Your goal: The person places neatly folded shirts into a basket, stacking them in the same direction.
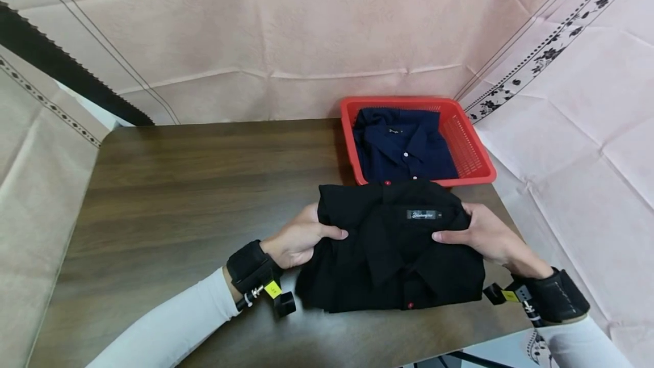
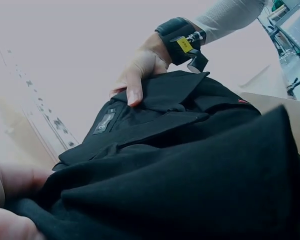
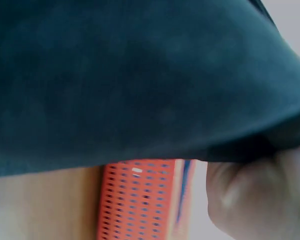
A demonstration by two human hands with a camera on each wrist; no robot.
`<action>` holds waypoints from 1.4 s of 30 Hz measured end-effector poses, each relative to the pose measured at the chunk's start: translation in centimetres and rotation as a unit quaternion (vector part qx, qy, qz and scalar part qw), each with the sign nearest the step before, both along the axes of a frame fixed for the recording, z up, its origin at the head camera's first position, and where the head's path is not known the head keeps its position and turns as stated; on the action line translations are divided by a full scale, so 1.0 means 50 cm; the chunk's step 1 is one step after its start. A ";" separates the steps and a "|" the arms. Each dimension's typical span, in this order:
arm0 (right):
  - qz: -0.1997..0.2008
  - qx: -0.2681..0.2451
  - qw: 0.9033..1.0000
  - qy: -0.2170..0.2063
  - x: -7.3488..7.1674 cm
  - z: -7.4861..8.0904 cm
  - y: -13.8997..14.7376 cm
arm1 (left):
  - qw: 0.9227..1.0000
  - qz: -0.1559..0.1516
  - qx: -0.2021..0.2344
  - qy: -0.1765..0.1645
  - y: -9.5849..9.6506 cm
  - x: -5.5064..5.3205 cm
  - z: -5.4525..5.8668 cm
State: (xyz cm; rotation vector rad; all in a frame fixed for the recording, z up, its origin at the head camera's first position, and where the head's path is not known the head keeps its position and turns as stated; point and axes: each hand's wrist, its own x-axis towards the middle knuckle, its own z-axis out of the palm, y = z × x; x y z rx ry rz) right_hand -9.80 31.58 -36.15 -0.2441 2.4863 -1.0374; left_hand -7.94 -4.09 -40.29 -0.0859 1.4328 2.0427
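Both hands hold a folded black shirt (image 1: 357,266) by its two sides, in front of the red basket. The left hand (image 1: 301,237) pinches the left side, its thumb lying on top of the cloth. On the opposite side the right hand (image 1: 485,234) grips the shirt, thumb on top and fingers hidden beneath. A collar label (image 1: 421,214) and red buttons show on the shirt. In the left wrist view the shirt (image 2: 180,175) spans between the two hands. From the right wrist, its underside (image 3: 140,90) fills the upper part, above the basket wall (image 3: 135,200).
A red plastic basket (image 1: 477,158) stands at the back right of the wooden table (image 1: 179,197), with a folded navy shirt (image 1: 403,146) inside. Pale patterned cloth (image 1: 327,33) hangs behind the table and at its sides. The table's front edge runs below the right arm.
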 end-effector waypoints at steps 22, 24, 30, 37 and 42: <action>-0.034 0.040 0.999 -0.014 -0.101 0.129 0.030 | 0.998 0.012 0.035 0.042 0.046 -0.099 0.115; -0.042 0.034 0.998 -0.025 -0.111 0.133 0.030 | 0.998 0.016 0.032 0.048 0.048 -0.106 0.120; -0.052 0.041 0.997 -0.026 -0.144 0.146 0.031 | 0.996 0.024 0.065 0.053 0.055 -0.126 0.131; -0.073 0.060 0.996 0.002 -0.174 0.153 0.031 | 0.994 0.027 0.088 0.053 0.069 -0.153 0.138; -0.079 0.027 0.996 -0.002 -0.193 0.155 0.033 | 0.994 0.028 0.093 0.059 0.077 -0.174 0.143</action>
